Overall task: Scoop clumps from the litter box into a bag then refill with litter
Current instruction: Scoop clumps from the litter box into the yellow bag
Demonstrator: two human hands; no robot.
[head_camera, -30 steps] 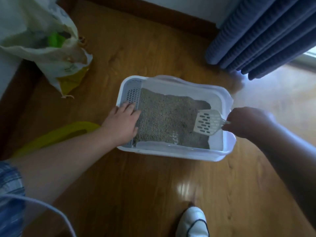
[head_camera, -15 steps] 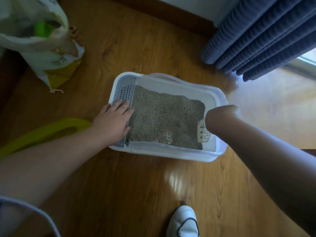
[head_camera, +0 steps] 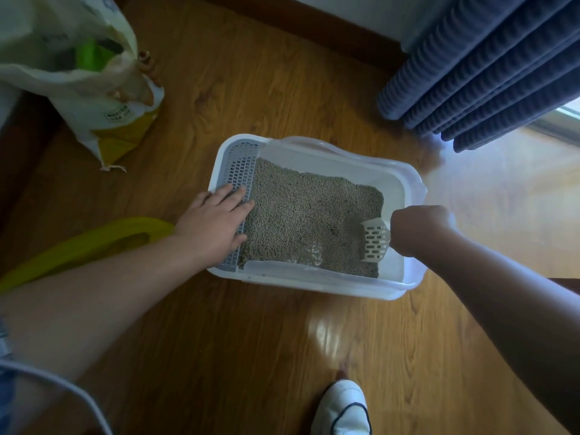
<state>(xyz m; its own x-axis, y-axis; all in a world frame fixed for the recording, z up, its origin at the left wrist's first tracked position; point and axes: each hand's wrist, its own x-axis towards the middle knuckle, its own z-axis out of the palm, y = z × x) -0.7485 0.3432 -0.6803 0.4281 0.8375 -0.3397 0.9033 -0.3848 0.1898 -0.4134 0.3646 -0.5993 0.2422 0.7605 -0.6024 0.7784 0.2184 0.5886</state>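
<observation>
Right hand: the fingers are curled into a fist round the handle of the scoop. The handle itself is hidden inside the fist. The slotted white blade points toward the person and dips into the litter at the right end of the box, where a shallow hollow shows.

Left hand: the fingers are straight and close together, lying flat on the grey grate at the box's left end, with the tips at the edge of the litter. It holds nothing and appears to brace the box.

The box sits on a glossy wood floor. An open white-and-yellow sack, probably the refill litter, stands well apart at upper left. A yellow object lies just beside the left forearm, and whether it is the waste bag cannot be told. A white shoe shows at the lower edge and a blue curtain at upper right.

Handling, as a judgement: the scoop looks light and stiff, best held at the handle end as here. Loose grains should fall through the slots. Clumps are likely crumbly, so a level, slow lift suits them. None can be made out in this view. The thin plastic box may slide on the smooth floor, hence the brace. The sack looks soft and probably heavy, so it is best taken at the neck and under the base for pouring.
</observation>
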